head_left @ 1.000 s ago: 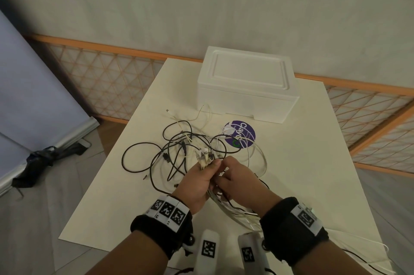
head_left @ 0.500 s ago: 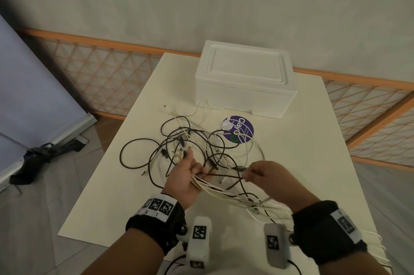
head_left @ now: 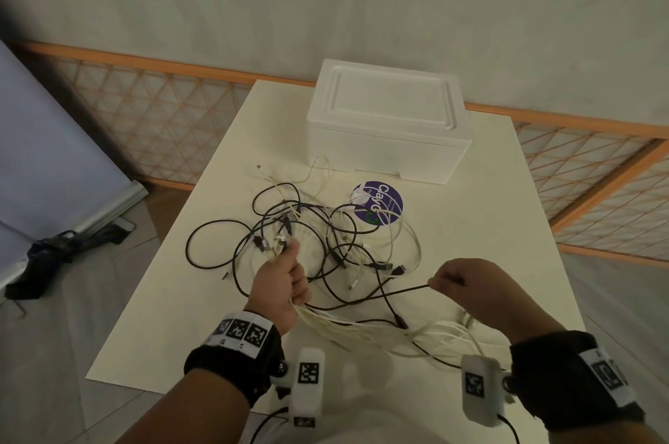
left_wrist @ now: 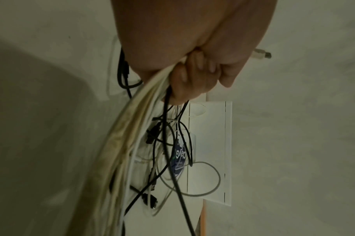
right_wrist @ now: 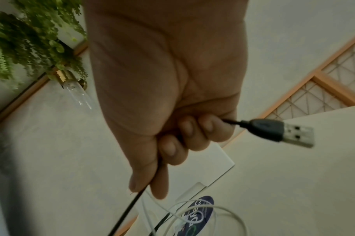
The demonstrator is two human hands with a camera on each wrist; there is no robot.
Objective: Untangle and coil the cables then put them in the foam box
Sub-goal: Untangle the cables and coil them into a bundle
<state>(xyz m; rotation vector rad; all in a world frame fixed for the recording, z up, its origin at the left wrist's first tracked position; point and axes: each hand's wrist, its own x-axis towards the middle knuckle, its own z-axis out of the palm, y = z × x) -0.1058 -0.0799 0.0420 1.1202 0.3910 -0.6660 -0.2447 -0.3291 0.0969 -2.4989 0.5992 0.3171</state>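
Note:
A tangle of black and white cables [head_left: 318, 237] lies on the cream table [head_left: 488, 244]. My left hand [head_left: 286, 273] grips a bundle of white cables [head_left: 347, 326] with some black ones [left_wrist: 132, 127], plug ends sticking out above the fist. To the right, my right hand [head_left: 456, 280] grips one black cable [head_left: 398, 290]; its USB plug [right_wrist: 279, 131] sticks out of the fist. That cable runs taut leftward to the tangle. The white foam box [head_left: 389, 121] stands lidded at the table's far side.
A round purple sticker [head_left: 380, 203] lies on the table between box and cables. An orange lattice fence [head_left: 163, 118] runs behind the table. A dark bag [head_left: 54, 252] lies on the floor at left. A plant [right_wrist: 31, 36] shows in the right wrist view.
My hands have drawn apart: the right hand moved right pulling one black cable out of the bundle, while the left hand kept hold of the white bundle.

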